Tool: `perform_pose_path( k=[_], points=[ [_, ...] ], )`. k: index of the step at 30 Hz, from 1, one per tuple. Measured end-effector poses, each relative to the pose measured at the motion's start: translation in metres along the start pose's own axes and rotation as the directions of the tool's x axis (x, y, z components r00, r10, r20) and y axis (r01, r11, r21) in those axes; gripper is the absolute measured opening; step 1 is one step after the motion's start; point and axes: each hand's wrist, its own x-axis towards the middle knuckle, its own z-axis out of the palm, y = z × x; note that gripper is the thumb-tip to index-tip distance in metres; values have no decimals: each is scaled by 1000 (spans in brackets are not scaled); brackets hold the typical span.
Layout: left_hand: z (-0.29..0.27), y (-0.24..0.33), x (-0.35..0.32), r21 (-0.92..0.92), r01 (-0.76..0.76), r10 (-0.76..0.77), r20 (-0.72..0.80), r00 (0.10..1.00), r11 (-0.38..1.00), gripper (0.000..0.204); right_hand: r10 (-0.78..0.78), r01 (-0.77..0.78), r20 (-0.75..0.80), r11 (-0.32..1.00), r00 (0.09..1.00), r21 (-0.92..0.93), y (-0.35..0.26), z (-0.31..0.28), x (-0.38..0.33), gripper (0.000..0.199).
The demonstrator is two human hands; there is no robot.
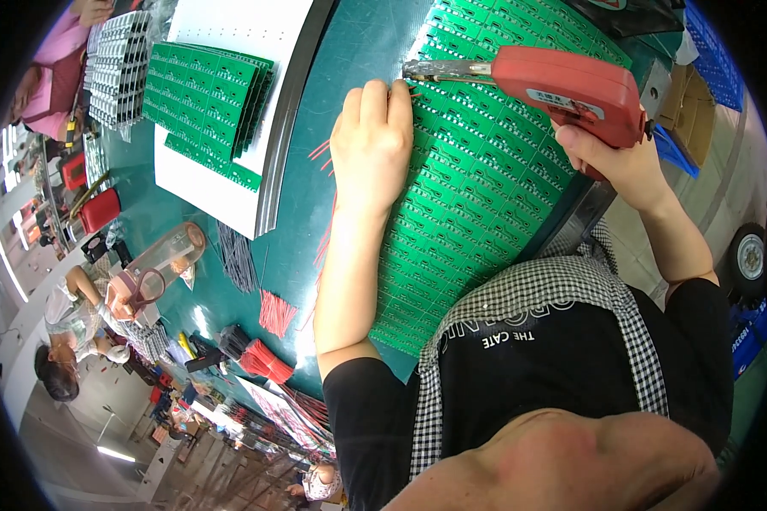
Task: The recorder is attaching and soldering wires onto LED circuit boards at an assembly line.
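Observation:
My right hand [609, 157] is wrapped around the grip of a red soldering gun [562, 85], whose metal tip points left. Just below that tip, my left hand [372, 140] has its fingers bent and pressed together over the left edge of a large sheet of green circuit boards [477, 170]. A short bit of red wire [415, 96] shows beside the left fingertips; most of it is hidden. More red wires [320, 152] stick out along the left side of my left hand and forearm.
Stacked green circuit boards [200, 102] lie on a white panel [204, 187] at the left. Bundles of red wires [277, 313] and dark wires [237, 255] rest on the green tabletop [294, 221], near a clear plastic bottle [175, 247]. Other people work beyond, at left.

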Motion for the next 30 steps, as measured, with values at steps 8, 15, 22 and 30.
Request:
perform_pose_path(
  k=[8,15,22,30],
  points=[
    [-2,1,1,27,0,0,30,1000,1000,24,-140,141,-17,985,990,103,-1,-3,2,23],
    [-4,2,3,50,-8,7,26,1000,999,21,5,-5,31,1000,999,-5,1,-9,2,28],
    [-4,2,2,45,-1,0,23,1000,999,18,-27,27,16,999,1000,24,1,0,2,26],
    [-3,0,1,59,-7,6,22,1000,998,17,-81,81,1,992,997,98,-2,-2,2,28]
  ],
)
